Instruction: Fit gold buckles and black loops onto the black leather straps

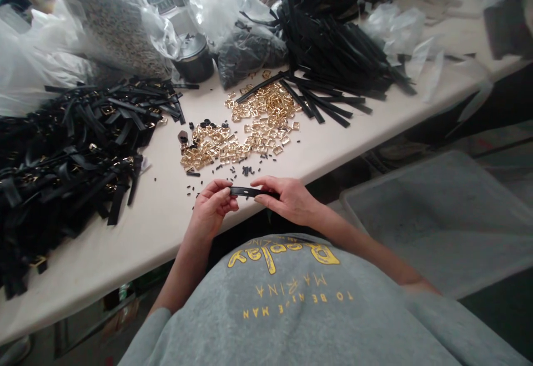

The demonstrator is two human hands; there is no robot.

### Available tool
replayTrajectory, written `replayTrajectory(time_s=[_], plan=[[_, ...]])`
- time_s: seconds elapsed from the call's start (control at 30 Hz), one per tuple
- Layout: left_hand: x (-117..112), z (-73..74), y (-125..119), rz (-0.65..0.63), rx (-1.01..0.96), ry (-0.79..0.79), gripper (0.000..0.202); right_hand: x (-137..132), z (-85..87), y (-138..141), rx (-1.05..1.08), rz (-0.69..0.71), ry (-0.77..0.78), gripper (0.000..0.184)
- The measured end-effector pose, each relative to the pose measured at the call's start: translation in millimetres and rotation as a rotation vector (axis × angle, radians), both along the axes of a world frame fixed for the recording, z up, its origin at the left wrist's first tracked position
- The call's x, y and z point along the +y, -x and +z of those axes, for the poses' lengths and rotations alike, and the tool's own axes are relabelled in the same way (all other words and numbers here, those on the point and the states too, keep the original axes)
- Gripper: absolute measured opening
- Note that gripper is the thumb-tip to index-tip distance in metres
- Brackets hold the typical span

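Between my two hands, just over the table's front edge, a black strap (245, 191) is stretched out, with a small slot in its middle. My left hand (214, 204) pinches the strap's left end between thumb and fingertips. The right part of it runs into my right hand (289, 199), whose thumb and fingers close around it. Beyond the hands lies a spread of gold-coloured metal buckles (220, 145), with tiny black pieces (249, 171) scattered nearer to me.
A big heap of black straps with buckles (79, 149) covers the table's left side. Loose black strips (333, 49) lie at the back right. Filled plastic bags (116, 21) and a dark lidded tin (194, 58) stand behind. A pale plastic bin (441, 210) sits low at right.
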State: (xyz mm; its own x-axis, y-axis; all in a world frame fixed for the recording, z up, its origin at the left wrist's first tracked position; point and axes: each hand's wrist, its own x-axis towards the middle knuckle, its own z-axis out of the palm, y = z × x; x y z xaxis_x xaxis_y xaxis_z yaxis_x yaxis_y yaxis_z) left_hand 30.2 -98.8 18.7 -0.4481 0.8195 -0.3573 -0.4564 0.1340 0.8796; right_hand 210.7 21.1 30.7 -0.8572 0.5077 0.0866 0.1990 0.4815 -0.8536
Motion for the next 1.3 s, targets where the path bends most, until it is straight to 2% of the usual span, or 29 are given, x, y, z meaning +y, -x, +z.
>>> replayTrajectory(time_s=[0.2,0.73,0.9,1.0,1.1,1.2,1.3], plan=[[-0.5,2.9,-4.5,-0.010,-0.018,-0.001,0.021,-5.1,0.1,10.8,-0.002,-0.030,-0.020,0.031],[-1.1,-0.1,-2.8,0.026,-0.141,0.033,0.026,-7.2,-2.6,9.1,-0.018,-0.055,-0.057,0.034],[-2.6,-0.5,5.9,0.068,-0.039,0.053,0.028,-1.4,-3.5,2.9,-0.066,-0.093,-0.055,0.039],[-3.7,1.5,21.6,0.151,0.152,0.045,0.029,2.7,-4.7,-3.5,-0.083,-0.084,0.093,0.037],[-4.4,2.6,38.1,0.202,0.277,0.033,0.030,2.3,-6.4,-7.3,-0.073,-0.003,0.368,0.034],[-4.4,1.5,46.4,0.216,0.296,0.033,0.032,-2.3,-7.8,-7.5,-0.071,0.059,0.620,0.035],[-4.9,-1.2,46.3,0.206,0.281,0.059,0.033,-6.9,-8.1,-5.9,-0.053,0.101,0.799,0.036]])
